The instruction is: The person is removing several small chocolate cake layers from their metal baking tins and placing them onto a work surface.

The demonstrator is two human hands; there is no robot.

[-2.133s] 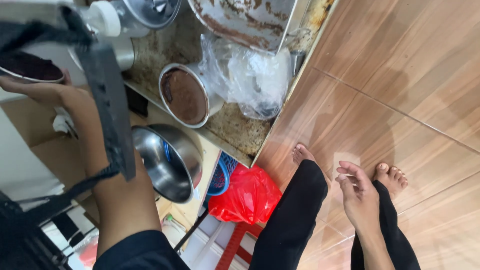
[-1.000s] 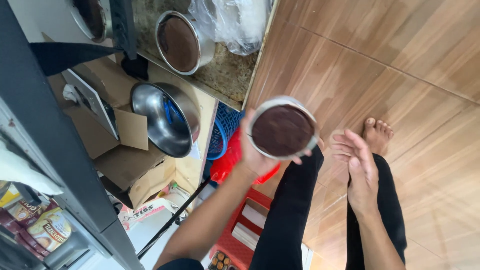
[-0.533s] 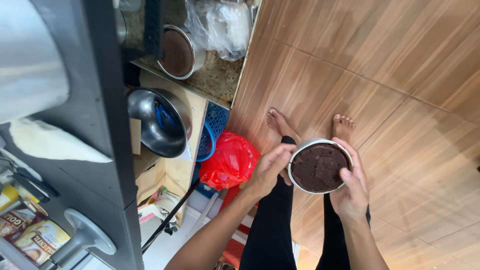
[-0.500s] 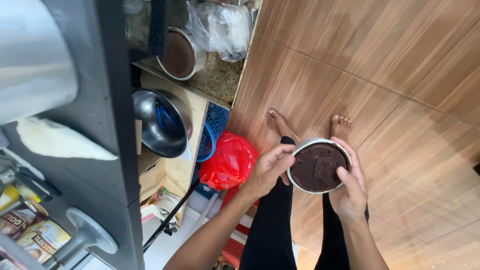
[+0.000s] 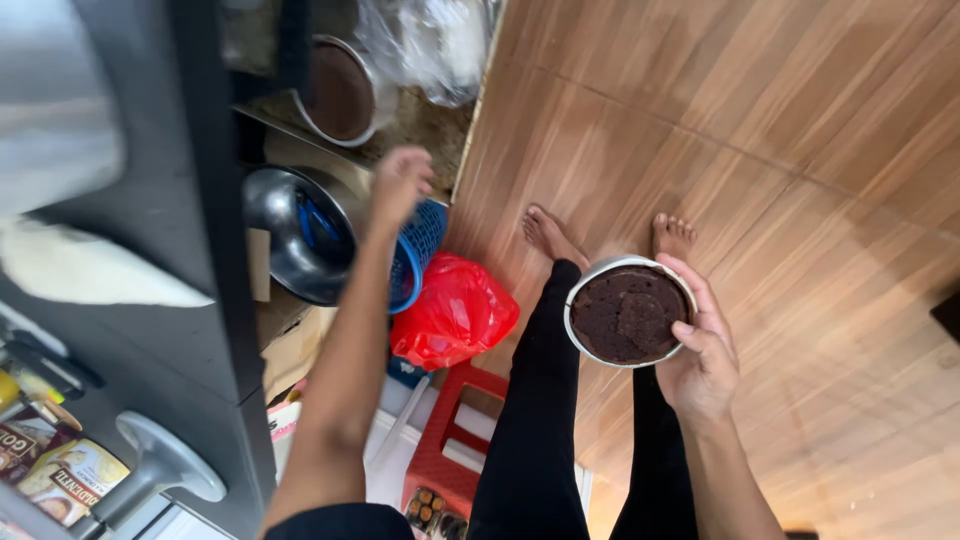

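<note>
**Cake tin held in one hand, other hand up at the counter**

Right hand (image 5: 700,365) holds a round metal tin with dark chocolate cake (image 5: 628,312) low over the wooden plank floor (image 5: 800,150), above the bare feet; fingers curl round the far rim, thumb pressed on the near edge, firm grip. Left hand (image 5: 400,185) is raised, loosely curled, empty, next to the steel mixing bowl (image 5: 300,240) and blue plastic basket (image 5: 420,240), not clearly touching either. A second round tin of brown cake (image 5: 338,90) sits on the speckled stone counter (image 5: 420,125) beside a clear plastic bag (image 5: 430,40). Red plastic bag (image 5: 452,310) lies below, by a red stool (image 5: 445,450). Step looks like carrying, tin in one hand. Next move calls for keeping the tin level.
</note>
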